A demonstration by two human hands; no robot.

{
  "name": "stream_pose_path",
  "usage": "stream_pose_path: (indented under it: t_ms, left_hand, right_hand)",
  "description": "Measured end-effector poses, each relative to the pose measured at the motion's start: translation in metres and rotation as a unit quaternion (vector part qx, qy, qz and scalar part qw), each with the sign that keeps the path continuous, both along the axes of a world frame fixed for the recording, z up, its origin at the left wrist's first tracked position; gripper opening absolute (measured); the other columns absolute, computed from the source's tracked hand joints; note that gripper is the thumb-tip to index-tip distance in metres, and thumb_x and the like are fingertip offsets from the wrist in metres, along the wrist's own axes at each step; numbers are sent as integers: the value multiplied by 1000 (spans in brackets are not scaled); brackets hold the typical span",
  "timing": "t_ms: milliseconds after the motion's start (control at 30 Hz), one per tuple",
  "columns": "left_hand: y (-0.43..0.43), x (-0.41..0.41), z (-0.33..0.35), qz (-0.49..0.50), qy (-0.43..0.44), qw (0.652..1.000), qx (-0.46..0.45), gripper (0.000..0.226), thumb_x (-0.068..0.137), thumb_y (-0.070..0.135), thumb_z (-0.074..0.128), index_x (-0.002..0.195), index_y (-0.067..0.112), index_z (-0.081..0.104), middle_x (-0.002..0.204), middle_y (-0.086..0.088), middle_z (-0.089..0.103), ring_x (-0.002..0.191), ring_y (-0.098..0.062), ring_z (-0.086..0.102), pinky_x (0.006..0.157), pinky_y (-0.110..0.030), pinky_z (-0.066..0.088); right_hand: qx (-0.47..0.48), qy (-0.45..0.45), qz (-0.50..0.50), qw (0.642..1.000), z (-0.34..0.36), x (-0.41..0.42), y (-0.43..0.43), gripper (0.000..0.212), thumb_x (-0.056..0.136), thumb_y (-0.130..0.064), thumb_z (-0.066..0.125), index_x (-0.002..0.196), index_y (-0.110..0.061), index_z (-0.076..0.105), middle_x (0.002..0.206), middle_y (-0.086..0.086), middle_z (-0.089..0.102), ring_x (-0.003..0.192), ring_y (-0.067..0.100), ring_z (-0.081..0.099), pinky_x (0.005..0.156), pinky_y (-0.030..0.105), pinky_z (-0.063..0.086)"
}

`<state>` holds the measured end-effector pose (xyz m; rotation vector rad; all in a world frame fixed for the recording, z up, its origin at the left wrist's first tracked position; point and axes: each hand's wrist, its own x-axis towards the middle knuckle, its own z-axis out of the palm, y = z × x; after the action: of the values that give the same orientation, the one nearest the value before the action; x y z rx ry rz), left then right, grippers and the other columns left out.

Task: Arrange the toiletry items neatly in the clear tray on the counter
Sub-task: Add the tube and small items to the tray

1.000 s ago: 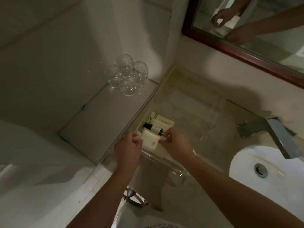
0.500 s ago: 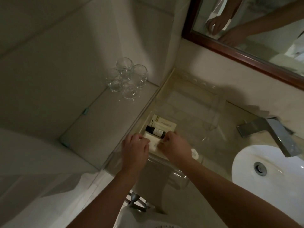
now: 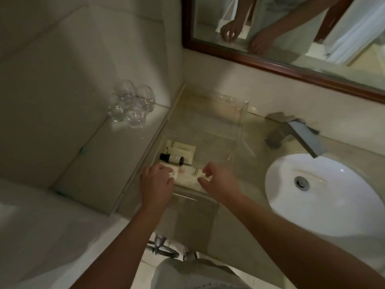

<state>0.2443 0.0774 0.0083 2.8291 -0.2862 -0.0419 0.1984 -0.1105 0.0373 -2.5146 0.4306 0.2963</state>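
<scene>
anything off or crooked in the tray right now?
Nothing stands out. In the clear tray the small dark-capped bottle lies flat beside the pale sachets, roughly parallel. The left hand and right hand are at the white packet by the near edge. No spills visible.

Head view, steeply down over counter (image 3: 245, 215)

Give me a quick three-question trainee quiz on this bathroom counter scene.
1. True or false: the small dark-capped bottle lies on its side inside the clear plastic tray.
2. Multiple choice: the cluster of clear drinking glasses stands A) in the white oval sink, B) on the tiled ledge left of the tray, C) inside the tray.
3. Which hands touch the white wrapped packet?

Key: 1 true; 2 B; 3 both, the left hand and right hand.
</scene>
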Motion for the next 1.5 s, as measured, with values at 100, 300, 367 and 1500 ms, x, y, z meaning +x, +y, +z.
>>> stream_pose_path:
  t_ms: [100,300,367,1500]
  left_hand:
    - [3,-8,2,4,14,1000,10,19,74,26,69,92,21,71,99,-8,65,89,-29,57,73,-35,45]
    - [13,-14,12,5,34,999,-25,17,77,26,69,92,19,74,100,-7,67,90,-26,59,76,-35,46]
    - [19,-14,11,0,32,999,-37,13,78,24,67,86,16,74,95,-8,66,85,-27,58,73,-37,49]
    - [-8,80,43,237,444,691,-519,26,86,4,65,111,4,61,96,-10,69,74,-17,63,57,-26,47]
  right_hand:
    - [26,25,9,999,-7,3,6,32,86,-44,63,112,-26,59,109,-4,67,100,19,63,84,33,51]
    - [76,10,-46,996,-12,23,34,43,84,-47,64,117,-19,59,98,2,71,90,21,67,76,33,53]
    - [101,6,-67,993,-12,25,39,38,83,-38,66,115,-20,59,94,1,71,85,20,67,72,32,54]
    - [206,-148,54,966,60,77,-8,31,83,-17,72,84,-43,55,90,-16,63,84,3,59,70,16,44]
